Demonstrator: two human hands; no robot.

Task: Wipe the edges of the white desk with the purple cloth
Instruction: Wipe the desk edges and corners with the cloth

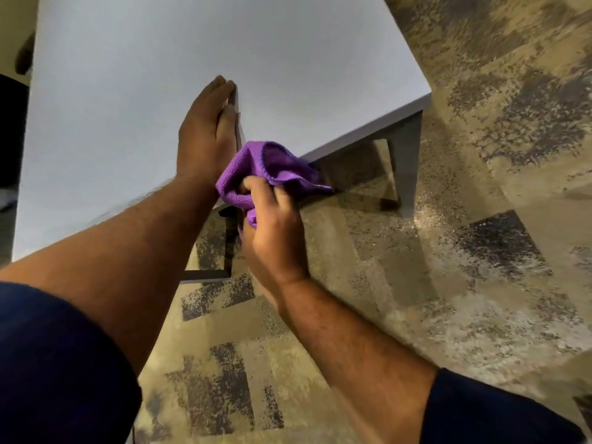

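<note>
The white desk (pixel 160 75) fills the upper left, its near edge running diagonally from lower left up to a corner at the right. My left hand (pixel 206 133) lies flat on the desktop, fingers straight and together, close to that edge. My right hand (pixel 272 225) is closed around the bunched purple cloth (pixel 266 165), which presses against the desk's near edge just right of my left wrist. Part of the cloth hangs over the rim and hides it there.
A grey desk leg (pixel 407 161) stands under the right corner, and dark frame bars (pixel 224 251) show below the edge. Mottled beige and grey carpet (pixel 448 251) covers the floor. Dark blue sleeves sit at both lower corners.
</note>
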